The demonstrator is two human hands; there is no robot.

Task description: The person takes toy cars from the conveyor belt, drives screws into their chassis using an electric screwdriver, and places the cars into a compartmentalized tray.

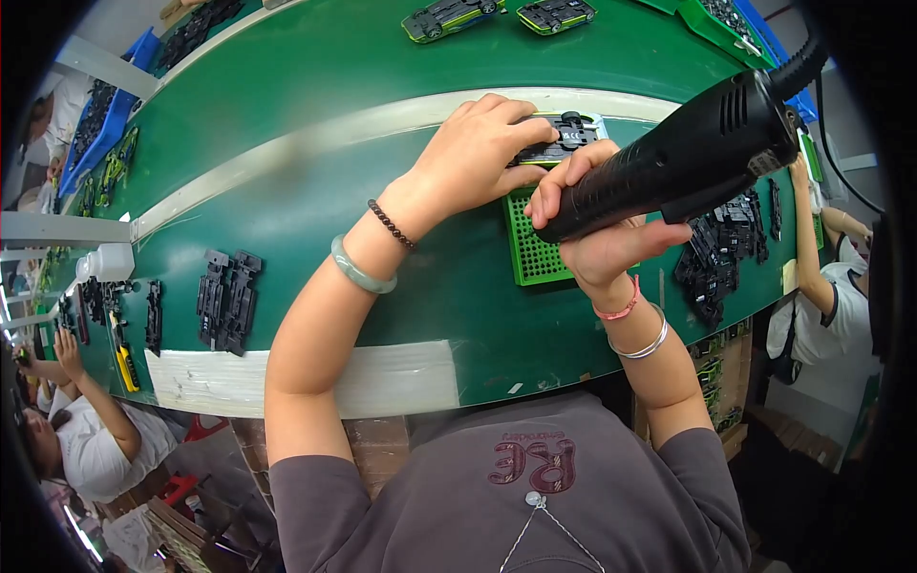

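My right hand (604, 229) grips a black electric screwdriver (702, 143), its cord running off to the upper right. Its tip is hidden behind my fingers. My left hand (482, 148) holds a small toy car (576, 132) that lies underside up, with a black chassis and a green-yellow edge. The thumb and fingers lie along the near and left sides of the car. Just below both hands sits a green tray (523, 265) with rows of small holes, partly covered by the right hand.
Black plastic chassis parts lie in a pile (712, 258) to the right and as a small stack (227, 301) to the left. Two upturned toy cars (556, 14) rest beyond the pale strip (287, 143). A blue bin (100, 134) stands far left. Other people work at both sides.
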